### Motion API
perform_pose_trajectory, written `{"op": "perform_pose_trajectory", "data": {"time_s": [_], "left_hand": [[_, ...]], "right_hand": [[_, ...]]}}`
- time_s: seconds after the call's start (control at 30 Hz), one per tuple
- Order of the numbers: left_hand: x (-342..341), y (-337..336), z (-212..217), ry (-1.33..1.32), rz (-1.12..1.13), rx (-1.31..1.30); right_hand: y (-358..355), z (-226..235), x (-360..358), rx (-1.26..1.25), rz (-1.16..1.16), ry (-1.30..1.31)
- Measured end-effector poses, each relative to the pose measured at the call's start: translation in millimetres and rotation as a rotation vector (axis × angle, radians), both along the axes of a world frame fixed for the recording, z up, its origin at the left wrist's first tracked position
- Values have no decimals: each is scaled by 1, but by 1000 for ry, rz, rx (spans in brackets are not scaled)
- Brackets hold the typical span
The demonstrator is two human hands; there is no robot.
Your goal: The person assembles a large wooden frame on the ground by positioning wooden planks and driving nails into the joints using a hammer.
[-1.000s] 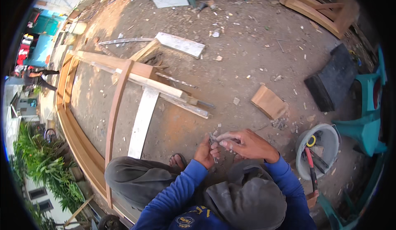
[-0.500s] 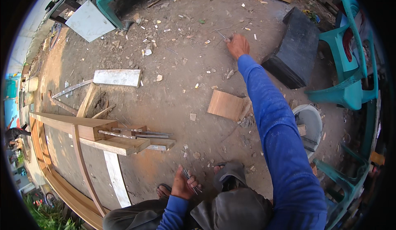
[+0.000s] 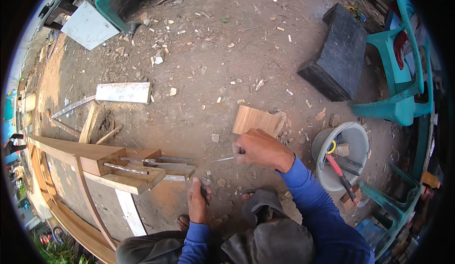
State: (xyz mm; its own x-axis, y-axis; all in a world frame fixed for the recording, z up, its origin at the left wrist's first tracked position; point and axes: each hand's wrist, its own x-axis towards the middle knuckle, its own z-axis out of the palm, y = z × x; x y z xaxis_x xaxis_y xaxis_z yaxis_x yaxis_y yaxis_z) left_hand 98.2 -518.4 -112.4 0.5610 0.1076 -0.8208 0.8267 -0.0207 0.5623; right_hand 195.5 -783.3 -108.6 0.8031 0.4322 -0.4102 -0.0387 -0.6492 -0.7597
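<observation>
A closed right hand (image 3: pixel 258 149) grips a thin metal rod (image 3: pixel 224 159) above debris-strewn bare ground (image 3: pixel 189 110) outdoors; the left hand (image 3: pixel 198 203), its grip unclear, curls near stacked timber (image 3: pixel 121 182). Farther out are a grey bucket (image 3: pixel 327 181) and a teal plastic chair (image 3: pixel 391 108).

Right hand (image 3: pixel 261 151): curled closed, back upward | right arm (image 3: pixel 316 201): slanting forward and inward | left hand (image 3: pixel 198 203): nearer the body, half curled, thumb (image 3: pixel 195 184) forward | hands apart

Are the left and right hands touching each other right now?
Apart: the head view shows a gap of ground between the left hand and the right hand.
</observation>
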Motion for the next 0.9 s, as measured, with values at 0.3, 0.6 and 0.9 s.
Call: {"op": "perform_pose_trajectory", "data": {"time_s": [0.3,0.6,0.9], "left_hand": [[-8,-17,8,235,-197,-132],[-46,5,-23,90,-28,-180],[-46,5,-19,190,145,-222]], "right_hand": [[33,12,-3,289,155,380],[-159,-110,279,-347,-1038,-414],[-146,-118,313,-685,-879,-383]]}}
